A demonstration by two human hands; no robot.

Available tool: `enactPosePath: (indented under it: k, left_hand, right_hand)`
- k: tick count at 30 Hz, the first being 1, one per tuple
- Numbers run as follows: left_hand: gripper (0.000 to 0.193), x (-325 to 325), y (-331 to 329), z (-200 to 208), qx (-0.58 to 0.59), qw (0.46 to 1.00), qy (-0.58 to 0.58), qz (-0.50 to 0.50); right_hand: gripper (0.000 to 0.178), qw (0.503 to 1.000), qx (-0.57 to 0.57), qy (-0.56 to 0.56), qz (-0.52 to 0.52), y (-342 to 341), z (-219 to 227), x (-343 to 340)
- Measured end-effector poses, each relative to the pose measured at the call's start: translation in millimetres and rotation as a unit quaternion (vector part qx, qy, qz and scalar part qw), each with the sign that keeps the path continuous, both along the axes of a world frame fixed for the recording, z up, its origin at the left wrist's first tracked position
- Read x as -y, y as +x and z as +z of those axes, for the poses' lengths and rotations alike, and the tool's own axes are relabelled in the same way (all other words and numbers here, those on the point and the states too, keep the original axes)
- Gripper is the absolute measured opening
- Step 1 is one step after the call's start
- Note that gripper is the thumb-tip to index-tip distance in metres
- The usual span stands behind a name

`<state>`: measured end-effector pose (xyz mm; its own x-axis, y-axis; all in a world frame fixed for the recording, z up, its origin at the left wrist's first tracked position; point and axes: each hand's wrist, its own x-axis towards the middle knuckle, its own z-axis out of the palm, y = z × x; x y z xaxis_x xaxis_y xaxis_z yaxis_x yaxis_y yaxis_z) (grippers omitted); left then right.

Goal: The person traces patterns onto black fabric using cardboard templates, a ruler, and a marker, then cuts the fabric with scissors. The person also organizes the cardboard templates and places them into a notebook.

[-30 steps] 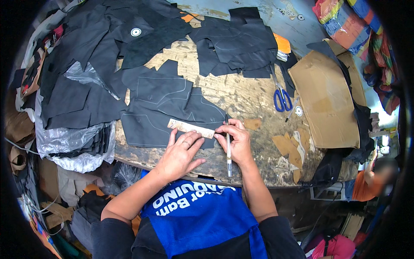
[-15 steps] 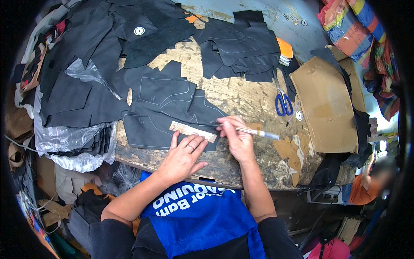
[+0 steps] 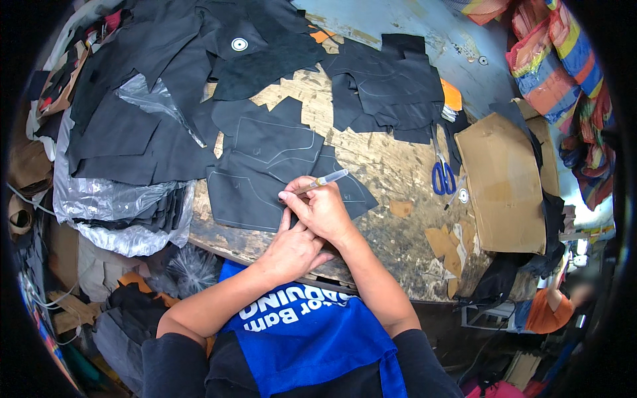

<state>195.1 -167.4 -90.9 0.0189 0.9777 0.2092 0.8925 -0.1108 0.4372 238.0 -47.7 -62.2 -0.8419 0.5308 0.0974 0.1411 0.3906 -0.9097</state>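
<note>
My right hand [image 3: 322, 209] pinches a slim pen [image 3: 330, 178] with a pale, clear end pointing up and to the right. It is over the black leather-like sheet [image 3: 255, 196], which bears thin pale outlines of curved pattern shapes. My left hand [image 3: 294, 250] lies at the sheet's near edge, fingers stretched forward and partly covered by my right hand. The short pale strip that was under my left fingers is hidden now, as is the pen's tip.
More black sheets [image 3: 119, 149] pile up at left, beside clear plastic [image 3: 70, 199]. Marked black pieces [image 3: 398, 86] lie at the back. Blue-handled scissors [image 3: 443, 178], cardboard [image 3: 504, 186] and tan scraps [image 3: 443, 247] are to the right. A person in orange [image 3: 552, 310] is at far right.
My right hand has moved left with the pen, from the strip's right end to above its left end, now overlapping my left fingers. The whole view has shifted slightly.
</note>
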Motion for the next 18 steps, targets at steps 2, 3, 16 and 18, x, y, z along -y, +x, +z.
enactPosePath:
  k: [2, 3, 16, 18]
  left_hand:
    - [0.052, -0.5, 0.1, -0.9, 0.0, 1.0, -0.003, 0.0]
    - [0.052, -0.3, -0.1, -0.8, 0.011, 1.0, 0.001, -0.002]
    - [0.059, -2.4, -0.6, 10.1, 0.002, 1.0, -0.029, 0.003]
    - [0.061, -2.6, 1.0, 13.4, -0.005, 0.999, -0.035, 0.007]
  right_hand:
    - [0.011, 1.0, -0.028, 0.0, -0.016, -2.2, 0.0, 1.4]
    - [0.011, 0.999, -0.037, -0.014, -0.021, -3.3, -0.1, 1.8]
    - [0.013, 0.985, 0.031, 0.126, -0.117, 42.8, 15.0, -6.2]
    - [0.013, 0.98, 0.043, 0.067, -0.18, 65.4, 16.0, -8.1]
